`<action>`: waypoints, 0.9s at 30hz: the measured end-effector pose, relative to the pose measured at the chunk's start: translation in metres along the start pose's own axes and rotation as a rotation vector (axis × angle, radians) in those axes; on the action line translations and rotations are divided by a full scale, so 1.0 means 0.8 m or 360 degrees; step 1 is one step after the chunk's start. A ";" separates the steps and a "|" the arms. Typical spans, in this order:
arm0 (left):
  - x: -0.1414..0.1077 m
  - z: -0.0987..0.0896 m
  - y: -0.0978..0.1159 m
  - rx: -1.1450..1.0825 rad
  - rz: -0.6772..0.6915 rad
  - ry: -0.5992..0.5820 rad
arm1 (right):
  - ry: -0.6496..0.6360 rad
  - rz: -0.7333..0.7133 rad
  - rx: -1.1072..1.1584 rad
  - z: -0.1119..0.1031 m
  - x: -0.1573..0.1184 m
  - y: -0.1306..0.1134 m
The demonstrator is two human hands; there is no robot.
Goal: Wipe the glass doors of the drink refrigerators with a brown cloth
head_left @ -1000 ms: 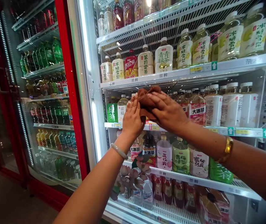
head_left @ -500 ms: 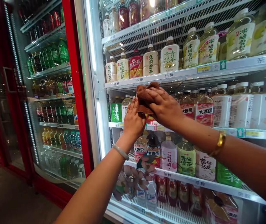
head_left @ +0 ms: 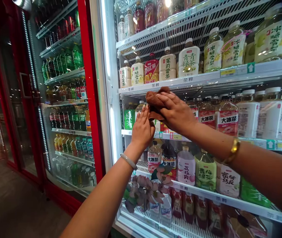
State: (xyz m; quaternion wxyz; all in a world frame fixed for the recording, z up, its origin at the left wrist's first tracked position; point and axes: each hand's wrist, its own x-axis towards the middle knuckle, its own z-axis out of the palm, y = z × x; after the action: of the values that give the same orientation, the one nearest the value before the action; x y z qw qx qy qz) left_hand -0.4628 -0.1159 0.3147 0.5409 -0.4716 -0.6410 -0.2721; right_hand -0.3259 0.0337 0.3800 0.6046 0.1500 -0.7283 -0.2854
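A brown cloth (head_left: 156, 99) is bunched under the fingers of my right hand (head_left: 177, 109), in front of the drinks cooler at the height of a shelf edge (head_left: 165, 84). The fingers of that hand curl over it, and a gold bracelet (head_left: 233, 150) circles the wrist. My left hand (head_left: 143, 127) lies flat with its fingers stretched upward, the fingertips beside the cloth's left edge. A pale bangle (head_left: 128, 161) is on the left wrist. Behind both hands, bottles with printed labels fill the shelves.
A red door frame (head_left: 91, 82) stands to the left, with a second cooler of green bottles (head_left: 78, 56) and cans behind it. A flower pattern (head_left: 146, 190) shows below my hands. Dark floor (head_left: 19, 205) lies at the lower left.
The view has shifted slightly left, so the cooler and its bottles appear farther right. Against the shelves, both hands and the cloth sit a little farther left.
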 end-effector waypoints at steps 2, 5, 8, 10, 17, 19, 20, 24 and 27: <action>-0.004 -0.002 -0.007 -0.0016 -0.0037 0.0015 | -0.0020 -0.0017 0.0023 0.013 0.000 -0.023; -0.014 -0.010 -0.021 -0.0021 -0.0019 -0.0030 | -0.0039 -0.0229 0.0089 0.011 -0.024 -0.042; -0.021 -0.016 -0.036 0.0025 -0.0045 -0.0046 | -0.0074 -0.0437 0.0116 -0.003 -0.039 -0.029; -0.022 -0.017 -0.042 0.0047 -0.0065 -0.0046 | -0.0069 -0.0405 0.0098 -0.005 -0.029 -0.013; -0.025 -0.014 -0.049 0.0046 -0.0095 0.0014 | 0.0095 -0.0093 -0.0064 0.039 0.037 -0.037; -0.033 -0.017 -0.053 0.0048 -0.0116 0.0020 | 0.0085 -0.0224 -0.0033 0.045 0.027 -0.057; -0.039 -0.019 -0.056 0.0054 -0.0116 0.0016 | 0.0068 -0.0309 0.0003 0.044 0.018 -0.063; -0.056 -0.026 -0.068 0.0077 -0.0113 -0.0029 | -0.0010 -0.0505 0.0119 0.030 -0.005 -0.055; -0.059 -0.027 -0.071 0.0072 -0.0135 -0.0056 | -0.0015 -0.0379 0.0134 0.033 0.012 -0.045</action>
State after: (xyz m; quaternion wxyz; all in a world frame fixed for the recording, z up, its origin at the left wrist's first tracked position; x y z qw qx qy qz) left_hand -0.5059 -0.1719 0.2844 0.5281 -0.4363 -0.6759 -0.2719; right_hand -0.3581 0.0056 0.3635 0.5562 0.2593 -0.7196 -0.3249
